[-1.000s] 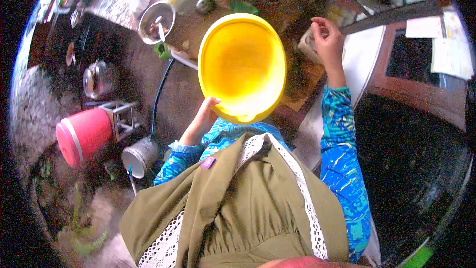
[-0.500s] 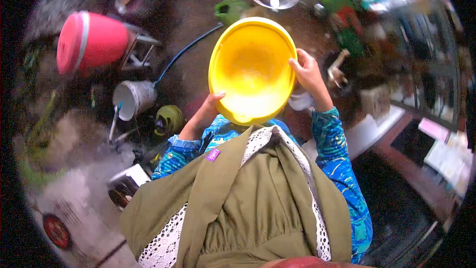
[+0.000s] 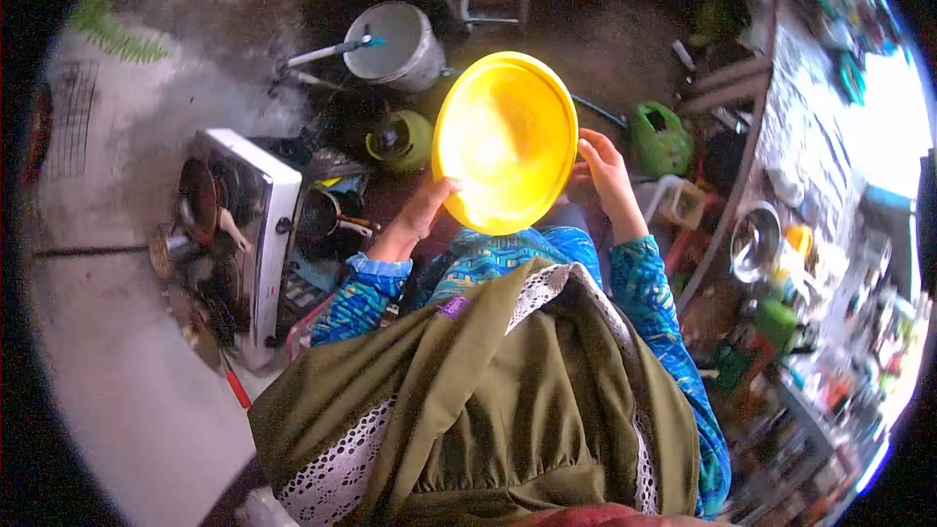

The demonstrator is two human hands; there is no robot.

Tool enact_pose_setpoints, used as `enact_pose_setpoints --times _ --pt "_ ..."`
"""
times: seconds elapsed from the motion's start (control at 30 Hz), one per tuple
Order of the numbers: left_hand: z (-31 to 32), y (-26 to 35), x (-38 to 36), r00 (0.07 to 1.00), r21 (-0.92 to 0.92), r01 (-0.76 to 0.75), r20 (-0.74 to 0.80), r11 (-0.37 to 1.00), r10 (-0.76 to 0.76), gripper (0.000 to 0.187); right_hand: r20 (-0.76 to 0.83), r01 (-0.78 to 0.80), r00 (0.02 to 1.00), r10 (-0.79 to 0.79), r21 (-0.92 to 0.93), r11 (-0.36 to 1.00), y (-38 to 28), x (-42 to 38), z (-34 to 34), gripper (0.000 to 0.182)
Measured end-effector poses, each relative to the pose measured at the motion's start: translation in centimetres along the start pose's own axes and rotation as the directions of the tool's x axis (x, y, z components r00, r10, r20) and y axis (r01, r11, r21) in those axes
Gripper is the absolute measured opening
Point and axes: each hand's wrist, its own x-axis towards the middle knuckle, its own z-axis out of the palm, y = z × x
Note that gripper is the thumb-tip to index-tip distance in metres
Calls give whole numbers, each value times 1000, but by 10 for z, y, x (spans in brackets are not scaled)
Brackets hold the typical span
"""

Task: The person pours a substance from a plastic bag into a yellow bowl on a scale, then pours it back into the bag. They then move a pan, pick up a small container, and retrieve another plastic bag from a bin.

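Cluttered ground is spreading below, a white stove (image 3: 256,234) sitting left. Both hands are gripping a round yellow plastic basin (image 3: 505,141): left hand (image 3: 422,210) closed on its near rim, right hand (image 3: 605,171) curled on its right edge. She is carrying it; setting it down probably needs free ground.

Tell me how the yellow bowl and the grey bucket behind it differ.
The yellow bowl is bright, shallow and wide, while the grey bucket is dull and deeper. The bowl is held up between the left hand and right hand; the bucket sits on the ground. The bowl looks empty; the bucket has a handle sticking out. Both are round.
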Motion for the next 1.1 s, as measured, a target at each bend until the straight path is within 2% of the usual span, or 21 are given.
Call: enact_pose_setpoints --times 0.03,0.1,0.13,0.17,0.2,0.3,0.33,0.37,0.4,0.43,0.5,0.57,0.6,0.73,0.8,0.83,0.9,0.93,1.0,1.03,1.1 --pt "-5 -1 0 999 -11 -12 -36 1000 11 56 9 -35 999 35 -16 999 -5 9 4 32" --pt "-11 1 0 960 60 -224 -156 973 231 40 58 16 998 -11 -85 996 -17 36 10 32" --pt "-5 -3 46 997 72 -54 -58 996 58 40 -101 -89 992 82 -62 994 19 41 -26 32" --pt "29 -14 30 995 75 -25 -99 997 32 43 -32 -19 999 18 -30 999 30 43 -58 30" --pt "30 -3 36 995 45 9 -104 999 -5 45 -2 -13 1000 13 -45 999 20 56 -56 30" --pt "7 26 44 971 90 -142 -179 986 156 59 34 62 998 -58 -129 990 -36 102 -22 23" --pt "-2 32 48 967 87 -151 -195 985 166 59 52 70 997 -63 -135 988 -50 116 -13 23" --pt "10 22 50 984 69 26 -177 997 -13 59 -2 -16 1000 16 -103 995 -23 99 -41 23" --pt "23 9 38 973 2 49 -225 999 -48 59 52 28 998 -21 -152 988 -29 95 -50 22" --pt "27 17 36 970 -10 35 -239 999 -36 59 70 38 997 -27 -165 986 -39 100 -46 22" --pt "26 37 29 931 -190 14 -356 982 -82 58 135 28 991 3 -231 973 -64 113 -24 22" --pt "17 49 27 910 -247 3 -402 969 -105 58 188 52 982 -7 -232 971 -64 133 -7 21" --pt "34 59 21 902 -233 109 -385 966 -195 58 143 -4 989 25 -148 989 -45 108 -27 20" --pt "17 66 11 883 -214 103 -430 971 -188 61 213 -5 976 41 -168 986 -54 117 12 18" --pt "-2 52 10 908 2 -27 -417 1000 26 64 254 293 944 -211 -348 891 -61 115 43 17" --pt "2 84 21 920 40 15 -391 999 1 64 236 320 939 -249 -338 885 -76 115 55 16" --pt "4 98 15 918 212 -95 -359 973 168 68 322 423 896 -307 -401 813 -85 113 99 18" --pt "0 105 15 916 211 -102 -360 972 175 68 367 453 878 -306 -434 779 -90 117 121 21" --pt "-6 115 17 913 220 -153 -342 964 223 72 355 591 804 -476 -556 584 -100 118 157 26" --pt "-9 118 18 913 219 -158 -338 963 227 72 426 678 732 -532 -531 508 -94 131 173 36" --pt "-13 122 15 898 336 -186 -322 923 299 77 452 700 709 -541 -547 459 -90 128 183 39"
